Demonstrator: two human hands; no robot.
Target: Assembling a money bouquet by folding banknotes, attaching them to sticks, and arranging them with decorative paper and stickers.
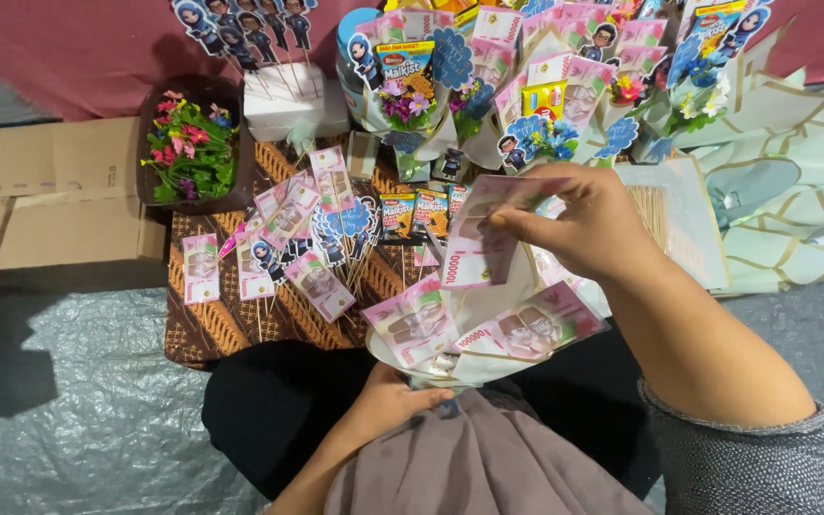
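While the white-wrapped paper bouquet (450, 358) is gripped at its base by the left hand (388, 396), a light, easily creased pink banknote (479, 238) is pinched at its edge by the right hand (588, 224) fingers (517, 221).

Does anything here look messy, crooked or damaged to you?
Nothing looks damaged. The only untidy spot is the pile of banknotes on sticks, strewn at all angles across the patterned cloth. The right hand holds one pink banknote above the half-made bouquet, which the left hand grips from below.

The left hand (388, 396) is low, near the lap, fingers curled closed. The right hand (579, 224) is raised, fingertips pinched together.
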